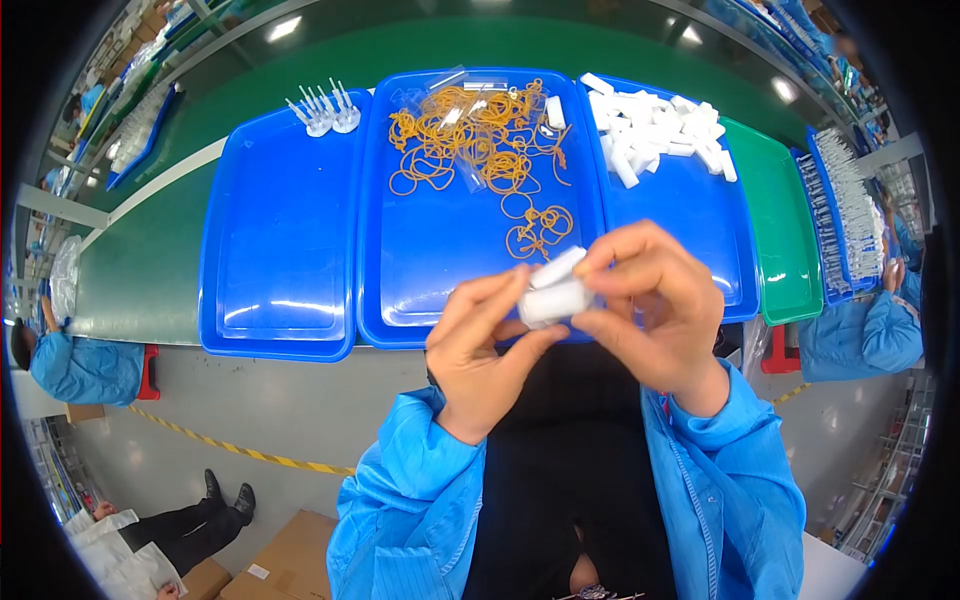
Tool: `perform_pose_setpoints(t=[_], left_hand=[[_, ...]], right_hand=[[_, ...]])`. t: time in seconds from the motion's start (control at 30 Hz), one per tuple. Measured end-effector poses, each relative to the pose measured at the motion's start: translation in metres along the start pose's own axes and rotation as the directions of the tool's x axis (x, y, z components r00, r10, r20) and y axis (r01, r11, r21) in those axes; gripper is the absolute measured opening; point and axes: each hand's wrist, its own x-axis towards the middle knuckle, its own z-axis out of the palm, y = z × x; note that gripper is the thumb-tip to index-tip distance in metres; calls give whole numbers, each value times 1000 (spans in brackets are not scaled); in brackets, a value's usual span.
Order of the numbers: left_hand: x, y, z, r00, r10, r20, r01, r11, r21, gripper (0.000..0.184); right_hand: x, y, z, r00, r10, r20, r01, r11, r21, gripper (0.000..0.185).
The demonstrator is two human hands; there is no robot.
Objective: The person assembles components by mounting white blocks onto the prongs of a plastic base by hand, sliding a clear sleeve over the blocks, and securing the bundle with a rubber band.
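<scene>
In front of my chest, my left hand [487, 345] and my right hand [662, 305] are closed around a white plastic piece [557, 302], with fingertips at its two ends. A narrower white strip [559, 268] sits along its upper side, pinched between the same fingers; I cannot tell whether the two are joined. Just beyond my hands is the middle blue tray [430, 270], holding tangled orange rubber bands [480, 130] and small clear bags. Right of it, a blue tray [690, 225] carries a heap of similar white pieces [655, 130].
The left blue tray [285, 240] holds several white stemmed parts [328, 112] at its far end. A green tray [785, 250] and a rack of clear parts [850, 200] stand at right. Co-workers sit on both sides; cardboard boxes [285, 560] lie on the floor.
</scene>
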Motion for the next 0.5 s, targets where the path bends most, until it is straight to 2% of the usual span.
perform_pose_setpoints(t=[0.03, 0.1, 0.13, 0.17, 0.23, 0.3, 0.33, 0.43, 0.5], left_hand=[[2, 1, 0, 1000, -2, 6, 2, 1000, -2, 53], [8, 8, -1, 994, 91, -63, -95, 992, -78, 54], [11, 10, -4, 994, 108, -1, -108, 991, -77, 55], [11, 11, -4, 994, 112, -4, -112, 991, -80, 55], [13, 11, -4, 1000, 2, 30, 6, 968, -250, 55], [11, 11, -6, 998, -36, 44, 47, 960, -278, 53], [10, 11, -6, 996, -75, 55, 88, 948, -305, 51], [9, 9, -6, 992, -108, 69, 127, 902, -412, 47], [8, 11, -1, 991, -130, 35, 133, 908, -397, 45]], right_hand=[[1, 0, -1, 1000, 6, -18, -7, 998, -58, 22], [2, 4, -4, 998, 30, -50, -30, 1000, -9, 24], [3, 2, -4, 997, 47, -63, -46, 999, 10, 26], [5, 2, -5, 995, 62, -78, -60, 998, 29, 27], [4, 4, -7, 998, 40, -53, -39, 999, 22, 32], [1, 4, -5, 973, 100, -207, -72, 988, 139, 31], [-2, 5, -4, 965, 140, -223, -104, 980, 170, 30], [-9, 10, 0, 959, 168, -226, -139, 981, 137, 23], [-12, 13, -1, 972, 140, -187, -128, 989, 76, 21]])
